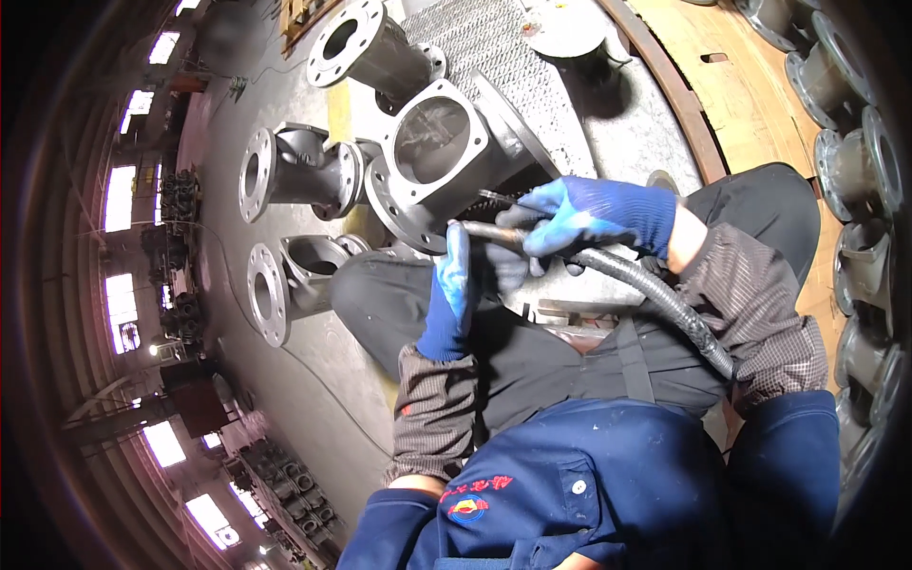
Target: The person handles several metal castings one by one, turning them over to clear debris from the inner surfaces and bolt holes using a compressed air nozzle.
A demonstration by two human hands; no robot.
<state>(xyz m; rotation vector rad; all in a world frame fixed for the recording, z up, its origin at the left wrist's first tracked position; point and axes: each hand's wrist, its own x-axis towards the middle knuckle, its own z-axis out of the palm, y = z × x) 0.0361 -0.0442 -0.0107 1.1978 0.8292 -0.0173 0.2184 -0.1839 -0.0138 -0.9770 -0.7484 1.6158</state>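
Observation:
My left hand [458, 285], in a blue and grey glove, is closed at the end of a metal torch neck [484, 231] that looks like a welding torch's. My right hand [594, 217], gloved alike, grips this welding torch farther back. A ribbed black hose [646, 283] runs from it under my right wrist toward my right forearm. From my right fingers a slim dark metal piece [492, 197] sticks out; its kind is unclear. Just beyond my hands stands a grey cast valve body [465, 166] with a square flanged opening and round flanges. My left fingers are partly hidden behind the torch.
More grey flanged bodies stand on the floor at the left: one far [370, 57], one midway [304, 171], one nearer [290, 280]. A patterned metal plate [475, 47] and a white-topped round can [567, 30] lie beyond. Several flanged parts line wooden boards [750, 85] at the right.

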